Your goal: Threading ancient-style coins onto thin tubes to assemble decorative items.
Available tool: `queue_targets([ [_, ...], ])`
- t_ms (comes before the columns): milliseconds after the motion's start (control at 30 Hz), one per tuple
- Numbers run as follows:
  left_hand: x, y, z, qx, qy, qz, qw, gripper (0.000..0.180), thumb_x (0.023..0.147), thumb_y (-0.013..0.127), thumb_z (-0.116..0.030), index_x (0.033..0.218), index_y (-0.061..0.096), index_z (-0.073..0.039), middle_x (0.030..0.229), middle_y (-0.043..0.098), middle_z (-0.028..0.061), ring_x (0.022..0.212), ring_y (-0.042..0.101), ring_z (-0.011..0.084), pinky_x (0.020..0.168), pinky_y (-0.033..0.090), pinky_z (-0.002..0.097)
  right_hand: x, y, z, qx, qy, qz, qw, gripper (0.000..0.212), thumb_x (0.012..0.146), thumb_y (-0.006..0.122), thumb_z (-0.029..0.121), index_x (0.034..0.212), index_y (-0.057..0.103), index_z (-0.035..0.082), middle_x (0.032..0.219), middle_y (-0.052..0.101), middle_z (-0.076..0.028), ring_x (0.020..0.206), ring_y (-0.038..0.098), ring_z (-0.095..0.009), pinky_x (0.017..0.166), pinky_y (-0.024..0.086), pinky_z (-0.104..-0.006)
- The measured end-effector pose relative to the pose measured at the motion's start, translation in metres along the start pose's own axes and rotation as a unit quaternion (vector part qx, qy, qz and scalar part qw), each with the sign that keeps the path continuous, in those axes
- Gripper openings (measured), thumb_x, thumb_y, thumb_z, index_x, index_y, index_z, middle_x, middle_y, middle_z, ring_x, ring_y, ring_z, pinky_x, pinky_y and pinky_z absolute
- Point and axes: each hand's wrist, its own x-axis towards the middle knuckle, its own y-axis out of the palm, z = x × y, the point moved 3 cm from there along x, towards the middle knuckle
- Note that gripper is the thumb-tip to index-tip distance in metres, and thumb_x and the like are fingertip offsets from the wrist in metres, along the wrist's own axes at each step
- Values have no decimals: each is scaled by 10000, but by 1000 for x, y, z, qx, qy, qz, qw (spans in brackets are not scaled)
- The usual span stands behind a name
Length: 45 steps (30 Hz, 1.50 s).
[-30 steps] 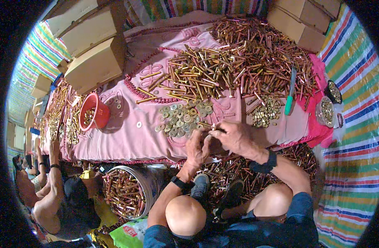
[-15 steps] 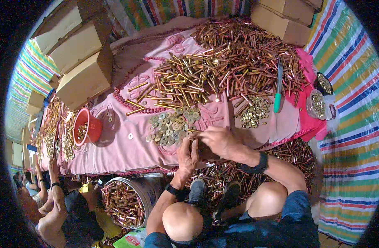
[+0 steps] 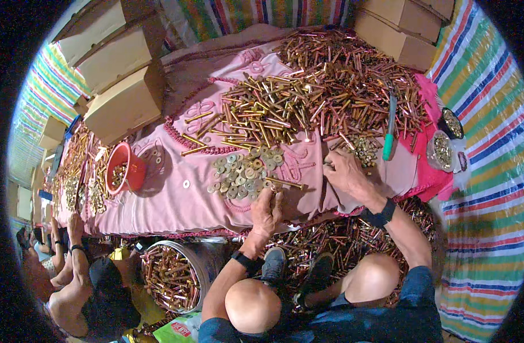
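Note:
My left hand (image 3: 266,212) is at the table's front edge, its fingers drawn together; what lies between them, if anything, is hidden. Just beyond its fingertips a long brass-coloured bolt (image 3: 287,184) points sideways, head to the right. I cannot tell whether the fingers touch it. A pile of flat metal washers (image 3: 242,174) spreads beyond and left of that hand. My right hand (image 3: 347,173) is over the cloth beside a heap of small nuts (image 3: 366,151), fingers curled together at a small thing too unclear to name.
Long bolts (image 3: 267,111) are heaped across the pink cloth (image 3: 159,208). A green-handled tool (image 3: 389,137) lies on the right, near tubs of small parts (image 3: 440,150). A red bucket (image 3: 124,168), cartons (image 3: 127,106) and a bolt-filled pail (image 3: 207,274) stand leftward. Other people work at far left.
My right hand has left the bolt beside my left hand and moved right to the nuts. The bolt now shows along most of its length. My left hand has stayed nearly in place.

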Motion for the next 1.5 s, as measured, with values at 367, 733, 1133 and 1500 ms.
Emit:
queue_targets([
  [367,-3,0,6,-49,10,13,999,216,912,634,-35,1126,608,-31,929,661,174,822,668,365,696,520,396,-10,25,86,389,-47,134,910,247,969,590,88,1180,661,-21,931,703,-76,778,660,-131,710,558,-289],
  [733,-8,0,16,-87,12,39,995,388,771,558,71,1149,590,-12,922,604,206,831,623,410,723,506,405,-13,21,120,194,-255,-16,947,224,863,663,13,1086,678,17,925,624,-139,828,645,-324,718,521,-391],
  [1133,-8,0,24,-83,-6,91,992,402,710,539,69,1102,568,-15,930,572,196,871,597,424,760,499,431,-8,24,117,208,-245,29,946,246,848,666,18,1092,696,21,984,649,-120,920,657,-268,826,521,-347],
  [1500,-4,-2,12,-101,29,56,993,314,780,592,44,1085,567,-23,902,560,199,821,578,422,711,480,455,-7,23,113,245,-240,52,938,226,866,684,54,1089,694,19,1004,655,-123,934,661,-280,821,529,-342],
])
